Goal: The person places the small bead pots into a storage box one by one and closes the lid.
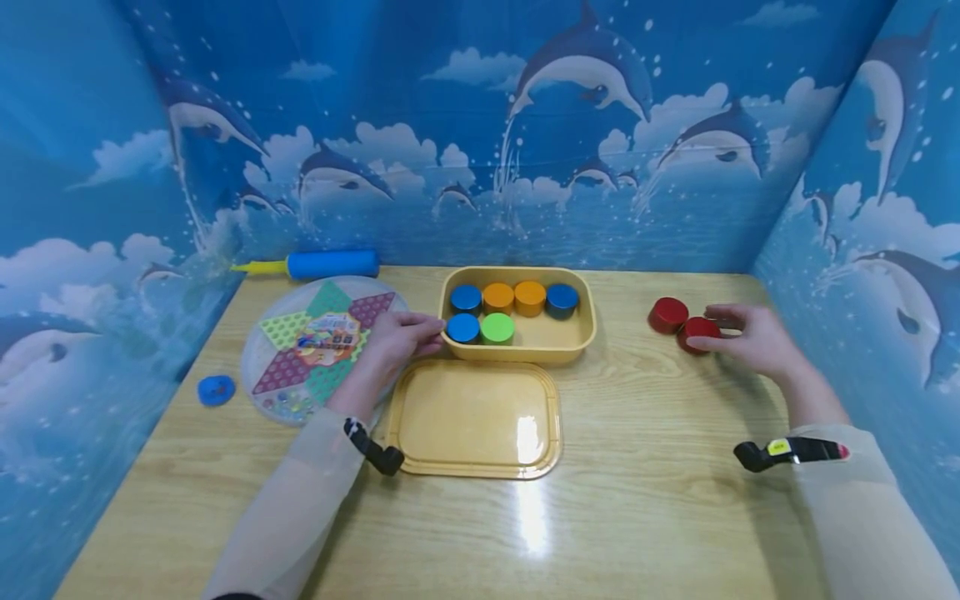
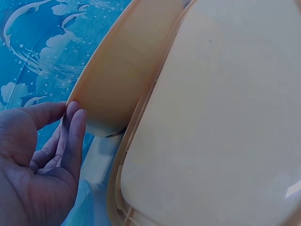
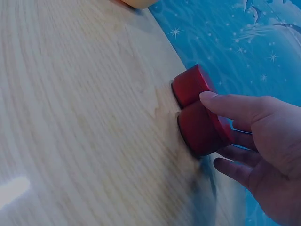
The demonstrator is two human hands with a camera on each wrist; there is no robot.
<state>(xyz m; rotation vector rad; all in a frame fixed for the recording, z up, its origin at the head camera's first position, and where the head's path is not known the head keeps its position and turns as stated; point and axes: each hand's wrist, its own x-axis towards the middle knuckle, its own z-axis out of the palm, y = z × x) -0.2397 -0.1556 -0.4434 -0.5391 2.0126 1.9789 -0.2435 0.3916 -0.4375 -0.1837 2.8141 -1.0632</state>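
My left hand (image 1: 400, 337) pinches the left end of a tan plastic box (image 1: 555, 354); in the left wrist view thumb and fingertips meet at its rim. Inside the box stand short round cylinders: several blue ones (image 1: 462, 328), two orange ones (image 1: 529, 297) and a green one (image 1: 497, 328). To the right, my right hand (image 1: 757, 337) holds a short red cylinder (image 1: 699, 335) between its thumb and fingers. A second red cylinder (image 1: 667, 315) stands right beside it, farther left. The right wrist view shows the held cylinder (image 3: 202, 129) at the thumb, with the other fingers partly hidden behind it.
A tan lid (image 1: 472, 417) lies in front of the box. Left of it is a round clear-rimmed board (image 1: 330, 342) with a coloured star pattern, under my left forearm. A blue pump (image 1: 330, 264) with a yellow nozzle lies behind, and a small blue piece (image 1: 216, 390) at far left.
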